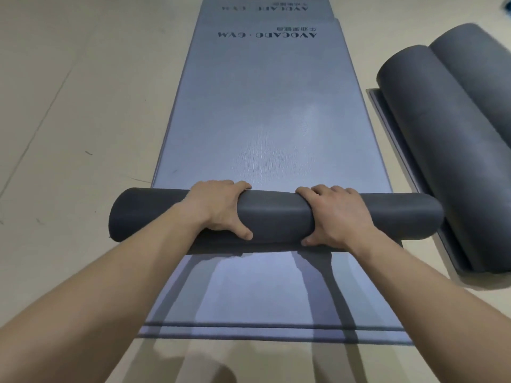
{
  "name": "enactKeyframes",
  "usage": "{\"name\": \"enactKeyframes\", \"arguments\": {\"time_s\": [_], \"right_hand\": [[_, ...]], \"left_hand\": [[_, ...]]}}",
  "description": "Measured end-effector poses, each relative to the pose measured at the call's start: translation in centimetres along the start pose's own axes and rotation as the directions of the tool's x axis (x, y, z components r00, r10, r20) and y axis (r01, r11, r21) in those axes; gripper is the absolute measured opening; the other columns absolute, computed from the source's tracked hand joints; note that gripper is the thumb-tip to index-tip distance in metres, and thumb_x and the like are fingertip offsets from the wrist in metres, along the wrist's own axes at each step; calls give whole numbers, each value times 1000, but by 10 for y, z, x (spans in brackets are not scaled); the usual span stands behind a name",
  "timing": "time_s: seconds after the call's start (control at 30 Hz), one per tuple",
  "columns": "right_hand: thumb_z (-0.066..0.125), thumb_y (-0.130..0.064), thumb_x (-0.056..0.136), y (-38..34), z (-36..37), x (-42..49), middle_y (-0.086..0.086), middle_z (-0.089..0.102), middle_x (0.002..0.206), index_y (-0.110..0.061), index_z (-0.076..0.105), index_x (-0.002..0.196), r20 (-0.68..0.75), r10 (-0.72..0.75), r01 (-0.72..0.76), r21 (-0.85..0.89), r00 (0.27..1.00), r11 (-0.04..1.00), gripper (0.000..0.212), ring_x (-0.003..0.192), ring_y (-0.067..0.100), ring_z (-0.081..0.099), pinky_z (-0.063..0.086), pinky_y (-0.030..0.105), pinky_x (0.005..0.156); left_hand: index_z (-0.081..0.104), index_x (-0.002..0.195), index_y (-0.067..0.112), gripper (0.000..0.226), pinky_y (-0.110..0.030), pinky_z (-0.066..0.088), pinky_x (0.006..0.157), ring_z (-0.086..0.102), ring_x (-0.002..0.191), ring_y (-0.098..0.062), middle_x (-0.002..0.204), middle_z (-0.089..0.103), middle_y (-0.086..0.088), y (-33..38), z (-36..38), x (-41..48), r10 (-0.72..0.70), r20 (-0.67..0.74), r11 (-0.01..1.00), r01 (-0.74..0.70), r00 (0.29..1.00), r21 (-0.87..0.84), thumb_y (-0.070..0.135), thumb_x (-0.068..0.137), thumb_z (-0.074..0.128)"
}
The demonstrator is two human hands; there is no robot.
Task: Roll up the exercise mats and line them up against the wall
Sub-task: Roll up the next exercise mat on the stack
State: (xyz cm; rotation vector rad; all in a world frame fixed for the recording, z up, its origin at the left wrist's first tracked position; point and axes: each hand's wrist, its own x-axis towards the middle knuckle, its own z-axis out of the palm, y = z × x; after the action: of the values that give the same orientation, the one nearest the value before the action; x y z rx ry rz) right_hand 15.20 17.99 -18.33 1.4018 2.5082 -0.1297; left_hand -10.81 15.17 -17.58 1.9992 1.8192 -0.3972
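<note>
A dark grey roll (276,217) of a partly rolled exercise mat lies across the stack in front of me. My left hand (221,208) grips it left of centre, fingers over the top and thumb on the near side. My right hand (334,217) grips it right of centre the same way. The flat blue-grey part of the mat (271,114), printed with dark lettering, stretches away from the roll. More flat mats (249,294) lie underneath, their near edges showing towards me.
Two rolled grey mats (442,139) lie side by side on a flat mat (387,111) to the right. Another flat mat (265,6) sticks out at the far end. Beige floor (83,106) spreads to the left and near me.
</note>
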Motion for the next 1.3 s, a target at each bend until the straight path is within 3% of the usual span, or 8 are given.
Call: {"name": "enactKeyframes", "arguments": {"time_s": [0.17,0.43,0.53,0.67,0.77,0.9,1.1,1.3], "right_hand": [[82,-71,58,8,-28,22,-12,66,98,-42,50,127,132,-28,24,35,991,999,81,89,21,63,52,36,73],[99,-53,51,8,-62,6,-14,67,115,-38,59,125,544,-92,-94,304,834,948,86,115,21,63,50,33,85],[86,-74,51,-3,-37,-26,-2,42,145,-39,19,159,307,-68,13,178,949,984,132,136,25,41,38,42,112],[72,-92,48,-29,11,-53,12,13,163,-26,-19,158,146,-56,58,-12,988,998,157,151,36,16,8,58,124],[73,-88,51,-17,17,-29,9,14,164,-28,-16,158,152,-78,75,25,985,997,152,151,33,19,11,56,124],[80,-83,46,3,-1,12,-1,31,158,-33,1,161,276,-174,124,187,945,975,148,144,26,34,23,48,121],[74,-89,48,-1,11,-12,4,10,170,-33,-8,162,187,-74,63,64,980,996,152,156,33,12,7,60,125],[73,-71,61,8,-2,2,-3,48,144,-42,19,154,145,-108,97,81,984,992,111,124,29,53,42,48,106]], "left_hand": [[40,139,29,99,-42,51,89,64,101,-26,123,62,3,-3,24,-23,-5,-254,979,57,967,197,76,58,72],[55,118,36,81,-36,49,76,59,87,-17,88,57,16,-3,-24,-31,56,208,998,-56,976,-6,73,53,85],[53,123,37,87,-38,52,86,61,97,-17,103,63,16,-4,-13,-19,96,306,993,-69,947,-96,70,51,90],[50,130,40,96,-39,52,94,62,108,-18,122,65,13,-7,-10,-5,73,316,990,-29,946,-141,70,49,91],[25,156,36,126,-45,36,116,45,138,-26,156,41,3,-7,5,-29,80,-24,995,-78,997,63,89,52,72],[-13,162,17,148,-63,8,125,1,157,-43,171,-6,-19,10,56,-63,27,-79,945,1,997,327,87,61,70],[7,162,24,126,-56,30,117,33,148,-34,164,27,-12,-6,49,-35,83,-150,956,-37,985,292,73,64,70],[26,153,40,114,-40,52,94,61,113,-24,133,57,6,-10,2,-10,38,56,992,-44,998,118,67,54,73]]}}
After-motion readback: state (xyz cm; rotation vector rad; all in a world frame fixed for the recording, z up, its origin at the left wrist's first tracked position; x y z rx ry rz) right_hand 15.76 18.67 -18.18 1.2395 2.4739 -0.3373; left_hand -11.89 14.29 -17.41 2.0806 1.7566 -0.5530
